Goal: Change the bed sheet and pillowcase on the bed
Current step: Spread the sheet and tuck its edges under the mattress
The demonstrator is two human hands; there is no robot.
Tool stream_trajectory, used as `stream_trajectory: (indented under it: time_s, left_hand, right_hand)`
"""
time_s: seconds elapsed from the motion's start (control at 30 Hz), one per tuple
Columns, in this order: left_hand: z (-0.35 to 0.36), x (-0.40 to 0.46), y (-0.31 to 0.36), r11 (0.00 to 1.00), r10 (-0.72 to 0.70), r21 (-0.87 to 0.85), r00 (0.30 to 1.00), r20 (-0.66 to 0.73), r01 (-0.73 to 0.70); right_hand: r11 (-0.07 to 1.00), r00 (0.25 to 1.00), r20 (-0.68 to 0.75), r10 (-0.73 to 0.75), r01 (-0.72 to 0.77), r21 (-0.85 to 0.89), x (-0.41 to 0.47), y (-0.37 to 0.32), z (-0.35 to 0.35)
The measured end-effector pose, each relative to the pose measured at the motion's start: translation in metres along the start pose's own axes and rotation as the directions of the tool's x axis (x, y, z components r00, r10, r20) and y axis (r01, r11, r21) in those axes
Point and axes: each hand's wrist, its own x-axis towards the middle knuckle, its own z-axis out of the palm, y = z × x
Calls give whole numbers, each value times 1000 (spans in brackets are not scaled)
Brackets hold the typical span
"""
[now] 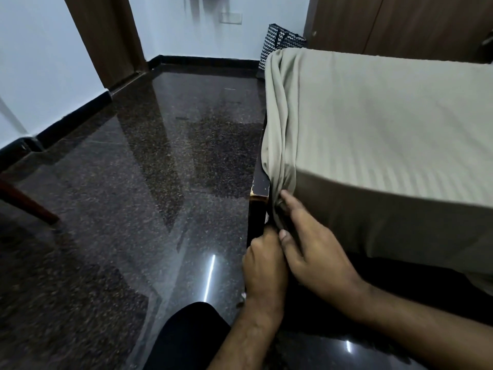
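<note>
Nearest the camera, a dark-clad knee [186, 335] rested above the polished dark floor [120, 182]; both forearms reached forward from it to the near corner of the bed. The left hand [264, 265] was curled against the dark wooden bed frame [257, 206] at the corner post, its fingertips hidden, so whether it gripped cloth or only the frame could not be told. The right hand [312, 247] lay over the corner with fingers extended, thumb and forefinger pressing the gathered cloth into the gap between frame and mattress.

The bed sheet [386, 116], a pale grey-green cloth with a faint woven stripe, covered the mattress top smoothly and hung down the near face; along the left edge it fell in loose vertical folds that bunched into a knot of fabric at the corner, just beside the right forefinger. No pillow or pillowcase was visible.

Handling, as judged: the sheet appeared light, soft and limp, offering no stiffness of its own. It would probably follow any pull and wrinkle readily. The bunched corner seemed the natural place to take hold, since slack collected there. The flat top offered little to pinch.

Edges and room: the frame's corner was hard and chipped, close against both hands, and the gap beside it narrow. To the left the floor lay open as far as the white wall [40, 76]. A chair leg [29, 204] stood well apart at the left, and a patterned bag [277, 44] sat beyond the far end of the bed near a wooden wardrobe [400, 22].
</note>
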Motion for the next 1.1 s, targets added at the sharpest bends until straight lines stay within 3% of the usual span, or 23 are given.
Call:
stream_trajectory:
  time_s: [0.1,0.27,0.33,0.43,0.5,0.57,0.67,0.77,0.87,0.93,1.03,1.1]
  left_hand:
    - [12,3,-6,983,-95,165,990,108,77]
    - [5,6,-12,971,-205,162,963,173,178]
    - [-3,1,-11,977,-164,157,977,140,142]
    - [-11,-5,-12,995,-18,92,998,-68,24]
    - [-11,-9,-13,991,86,-91,982,-166,-102]
    - [-8,-12,-12,943,92,-295,973,-213,-154]
    - [2,-13,-15,918,151,-366,988,-34,-153]
    - [17,-14,-20,903,215,-383,976,11,-195]
    - [46,-8,-15,941,272,-223,961,56,-253]
    - [69,-5,-12,957,279,-81,960,12,-277]
    - [82,-7,-11,942,231,-180,936,-266,-284]
    - [78,-5,-6,945,174,-209,927,-334,-252]
  right_hand:
    - [995,994,84,-63,69,-75,2,7,11]
    - [995,966,259,21,4,-95,11,9,13]
    - [974,954,284,101,-37,-223,16,8,11]
    - [932,939,296,173,-59,-357,25,-3,11]
    - [923,953,258,158,-50,-382,33,-10,12]
    - [937,965,227,134,-49,-345,36,-13,10]
    - [957,946,292,140,-53,-287,28,-12,0]
    - [856,962,272,18,126,-502,16,-5,-13]
    - [780,963,223,-150,254,-572,8,8,-23]
    - [824,964,235,-121,230,-519,3,19,-26]
    - [886,948,312,-71,203,-416,-2,29,-22]
    - [926,945,310,-104,206,-316,-1,34,-15]
